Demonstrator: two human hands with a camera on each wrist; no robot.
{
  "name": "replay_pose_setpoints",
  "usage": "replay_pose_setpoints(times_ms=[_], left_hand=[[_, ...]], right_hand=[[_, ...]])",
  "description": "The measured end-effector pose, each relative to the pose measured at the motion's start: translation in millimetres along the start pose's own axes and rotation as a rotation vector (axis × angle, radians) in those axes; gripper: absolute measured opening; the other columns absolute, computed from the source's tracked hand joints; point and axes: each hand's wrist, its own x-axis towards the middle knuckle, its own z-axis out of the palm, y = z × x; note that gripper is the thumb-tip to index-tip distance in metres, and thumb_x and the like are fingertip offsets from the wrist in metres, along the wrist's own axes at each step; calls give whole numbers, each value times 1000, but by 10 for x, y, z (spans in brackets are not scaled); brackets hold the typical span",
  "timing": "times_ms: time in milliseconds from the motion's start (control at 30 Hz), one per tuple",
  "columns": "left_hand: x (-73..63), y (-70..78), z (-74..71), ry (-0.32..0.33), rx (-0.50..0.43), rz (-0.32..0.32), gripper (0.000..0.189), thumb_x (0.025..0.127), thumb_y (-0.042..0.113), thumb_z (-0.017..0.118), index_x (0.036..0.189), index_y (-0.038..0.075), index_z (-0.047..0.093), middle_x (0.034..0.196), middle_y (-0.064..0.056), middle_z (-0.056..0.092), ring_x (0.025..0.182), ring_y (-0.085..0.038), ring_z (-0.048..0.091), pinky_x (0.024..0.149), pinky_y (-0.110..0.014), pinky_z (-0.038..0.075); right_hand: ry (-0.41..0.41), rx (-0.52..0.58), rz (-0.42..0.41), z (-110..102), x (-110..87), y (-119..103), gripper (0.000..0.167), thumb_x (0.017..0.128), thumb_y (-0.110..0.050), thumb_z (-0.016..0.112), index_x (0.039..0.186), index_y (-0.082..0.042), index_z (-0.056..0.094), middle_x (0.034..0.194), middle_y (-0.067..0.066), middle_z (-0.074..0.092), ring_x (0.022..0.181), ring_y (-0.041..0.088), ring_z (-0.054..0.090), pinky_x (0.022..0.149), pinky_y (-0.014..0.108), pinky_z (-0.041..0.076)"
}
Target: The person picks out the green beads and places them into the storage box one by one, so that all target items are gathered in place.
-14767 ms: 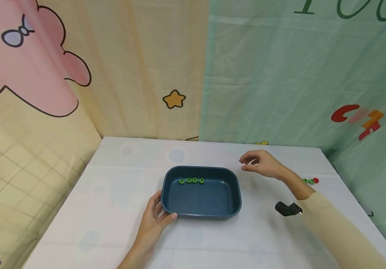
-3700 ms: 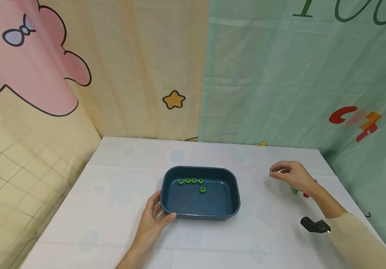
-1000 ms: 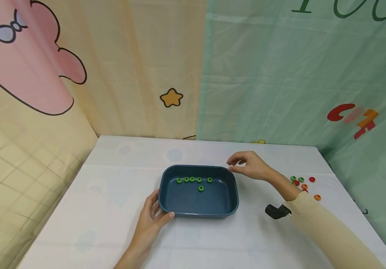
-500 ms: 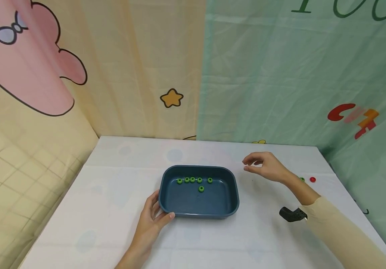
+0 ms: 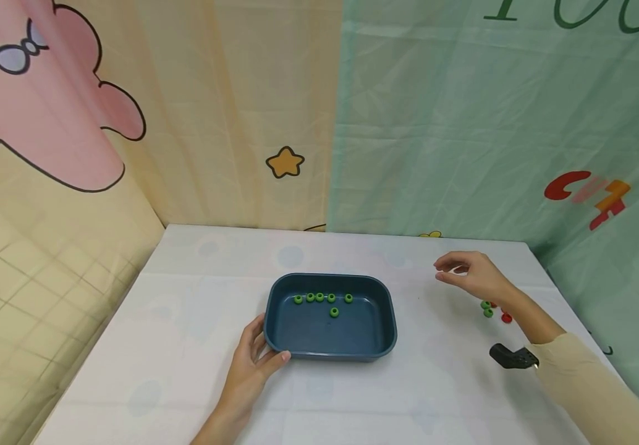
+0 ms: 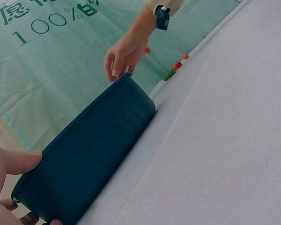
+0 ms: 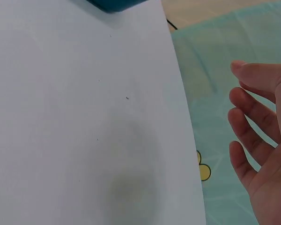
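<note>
A dark blue rectangular tray [image 5: 330,337] stands on the white-covered table, with several green beads [image 5: 334,313] inside, most in a row near its far side. My left hand [image 5: 247,377] grips the tray's near-left corner; in the left wrist view the thumb [image 6: 21,161] lies at the rim and fingertips curl below. My right hand [image 5: 472,272] hovers over the table right of the tray, fingers loosely bent. The right wrist view shows nothing between thumb and fingers of that hand [image 7: 267,136]. Beyond it lie loose green beads [image 5: 488,313] and red beads [image 5: 506,317], partly hidden by the forearm.
The white tablecloth [image 5: 186,346] spreads around the tray. Printed curtains [image 5: 241,123] rise behind the table's far edge. A black device [image 5: 513,356] sits at the right wrist. Orange beads [image 6: 186,56] also show beyond the tray in the left wrist view.
Over the last second my right hand has moved right, away from the tray's far-right corner. Two more green beads lie in the tray than at the earliest frame. My left hand has stayed put.
</note>
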Motion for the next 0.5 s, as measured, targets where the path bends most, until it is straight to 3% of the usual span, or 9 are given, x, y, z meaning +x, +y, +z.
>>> replay_pose_setpoints(times_ms=[233,500], left_hand=[[4,-7,-2,3,0,-9,91,89,1,80,162,12,27,164,-15,27,150,-35,30,116,-43,41],[5,-9,-3,2,-1,-7,90,89,1,80,161,12,27,164,-15,27,150,-35,30,116,-43,40]], right_hand=[[59,-29,58,-149,-146,167,30,99,-24,73,117,-1,73,111,9,73,101,24,66,84,15,52],[136,-51,125,-282,-322,501,33,99,-25,74,117,3,72,110,15,73,91,-8,57,77,6,47]])
